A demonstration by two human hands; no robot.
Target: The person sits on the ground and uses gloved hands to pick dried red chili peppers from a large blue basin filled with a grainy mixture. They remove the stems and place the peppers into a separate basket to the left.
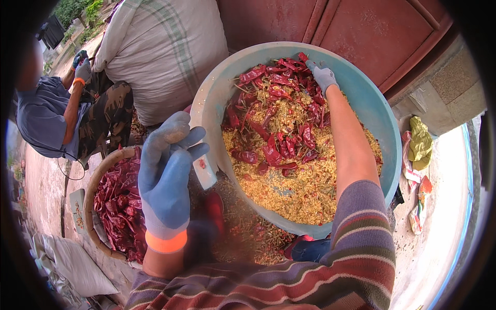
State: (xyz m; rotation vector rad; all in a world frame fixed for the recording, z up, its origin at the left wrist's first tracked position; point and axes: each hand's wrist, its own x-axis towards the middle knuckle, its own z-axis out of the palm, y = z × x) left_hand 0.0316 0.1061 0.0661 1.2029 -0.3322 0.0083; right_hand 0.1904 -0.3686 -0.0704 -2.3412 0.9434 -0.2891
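Observation:
A large round blue tub (391,155) stands before me, holding yellow seeds (286,193) and dried red chilies (271,151). My right hand (323,75), in a grey-blue glove, reaches to the tub's far side and touches the chilies there; its fingertips are partly hidden, so I cannot tell whether it grips one. Raised left of the tub is my left hand (168,174), in a blue coated glove with an orange cuff. Its fingers curl toward the thumb, and whether anything small is between them is unclear. A basket (90,201) of dried red chilies is beyond it at the left.
A person (54,112) in gloves sits at the left beside a bulging white woven sack (166,50). A red metal door (372,35) stands behind the tub. Crumpled cloths or bags (419,143) lie at the right. Stems and chili scraps (248,240) litter the ground.

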